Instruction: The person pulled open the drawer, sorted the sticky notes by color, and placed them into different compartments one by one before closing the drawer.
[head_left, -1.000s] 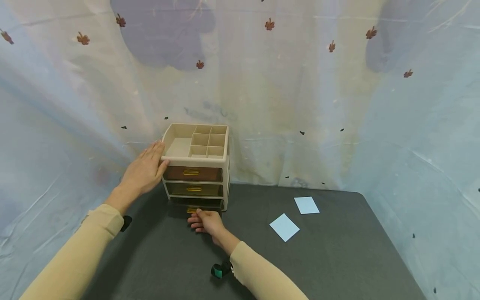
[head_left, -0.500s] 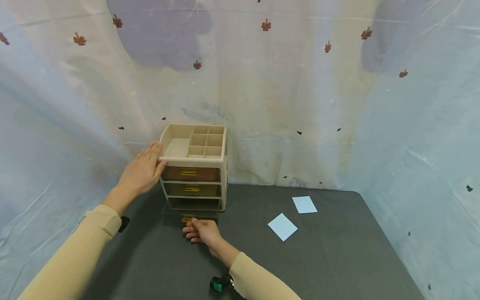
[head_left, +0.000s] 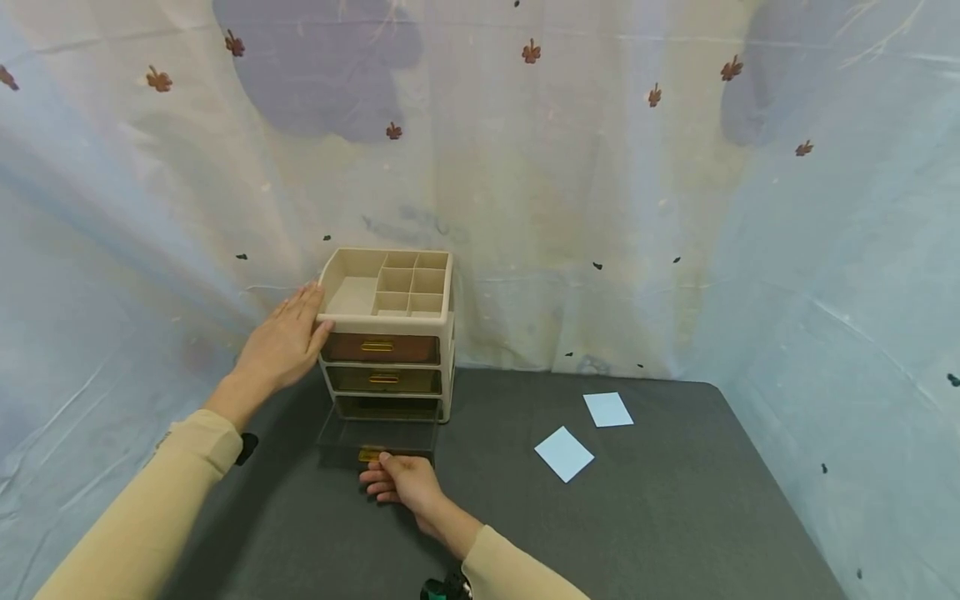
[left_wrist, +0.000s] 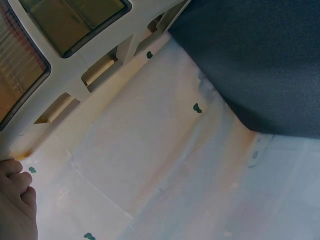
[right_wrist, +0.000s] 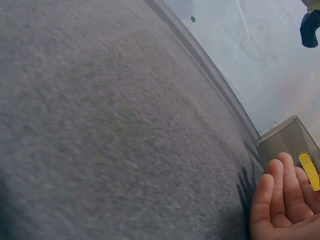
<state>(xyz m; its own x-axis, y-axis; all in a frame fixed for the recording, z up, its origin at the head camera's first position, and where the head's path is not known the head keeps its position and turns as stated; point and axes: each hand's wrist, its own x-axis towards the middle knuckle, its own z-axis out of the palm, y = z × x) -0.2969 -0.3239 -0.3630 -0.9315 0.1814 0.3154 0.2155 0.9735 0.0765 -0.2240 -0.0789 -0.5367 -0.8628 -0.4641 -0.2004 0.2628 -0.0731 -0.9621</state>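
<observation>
A cream desktop drawer organizer (head_left: pixel 384 322) with an open divided top stands at the back left of the table. My left hand (head_left: pixel 281 346) rests with straight fingers along its left side, the thumb at the front corner. The smoky clear bottom drawer (head_left: pixel 405 432) is pulled well out, and its inside looks bare. My right hand (head_left: pixel 416 487) pinches the gold drawer handle (head_left: pixel 368 455) between thumb and fingers. In the right wrist view the yellow-gold handle (right_wrist: pixel 309 171) shows beside my curved fingers. The brown upper drawer (head_left: pixel 408 348) and the olive middle drawer (head_left: pixel 420 382) are closed.
Two pale blue paper squares (head_left: pixel 565 454) lie on the dark grey table (head_left: pixel 660 492) to the right of the organizer. A patterned curtain (head_left: pixel 525 208) hangs behind the table and along both sides.
My right hand has moved toward me, drawing the bottom drawer out from slightly open to well extended. The left hand stays against the organizer's side.
</observation>
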